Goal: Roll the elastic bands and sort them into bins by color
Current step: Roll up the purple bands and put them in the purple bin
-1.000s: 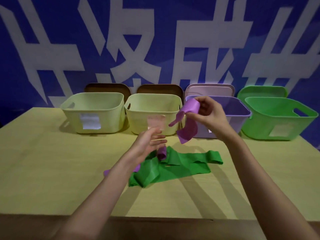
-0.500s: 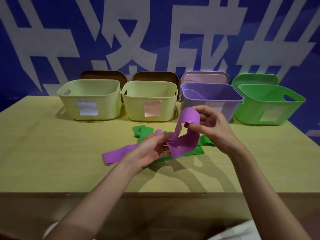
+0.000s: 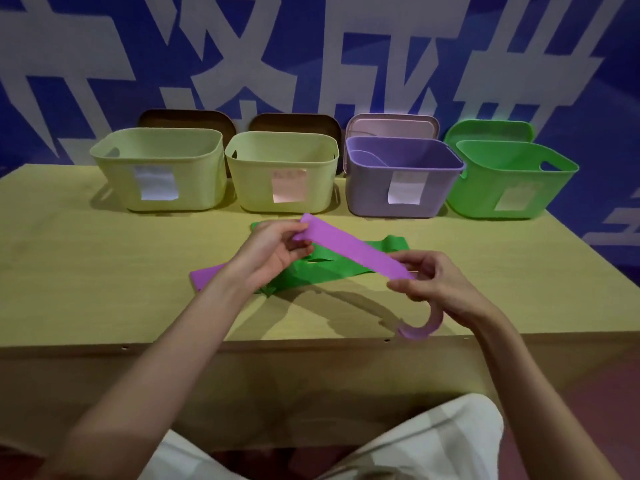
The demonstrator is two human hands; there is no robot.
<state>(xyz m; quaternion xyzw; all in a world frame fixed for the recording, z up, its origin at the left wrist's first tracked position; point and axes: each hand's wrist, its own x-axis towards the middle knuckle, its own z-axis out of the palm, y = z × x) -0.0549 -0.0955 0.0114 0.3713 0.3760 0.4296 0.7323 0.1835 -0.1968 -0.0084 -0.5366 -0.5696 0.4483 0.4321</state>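
wall: blue backdrop [image 3: 104, 81] with big white characters, cut off at the top and both sides; we can't read them.
desk: yellow-green top [image 3: 86, 271]; its front edge runs across mid-frame, with our lap partly visible below.
bins: four in a row at the back of the desk. Two pale yellow bins [image 3: 159, 168] [image 3: 282, 171], a purple bin [image 3: 401, 178] and a green bin [image 3: 509, 178]. Each has a paper label on its front, text unreadable.
lids: stand behind the bins, mostly hidden. Two brown [image 3: 187, 117] [image 3: 294, 121], one pink [image 3: 391, 126], one green [image 3: 488, 131].
bin contents: we see a curved shape inside the purple bin but can't tell what it is. The other interiors are out of view.
green band [image 3: 322, 268]: lies flat and crumpled on the desk mid-table, partly covered by the purple band and our left hand.
purple band [image 3: 349, 247]: held above the desk, stretched diagonally between both hands. One tail lies on the desk behind the left forearm, part hidden. The other end curls below the right hand near the desk edge.
left hand [image 3: 273, 251]: raised, pinches the upper end of the purple band between thumb and fingers.
right hand [image 3: 433, 278]: lower, nearer us, fingers curled, pinches the band's lower end.
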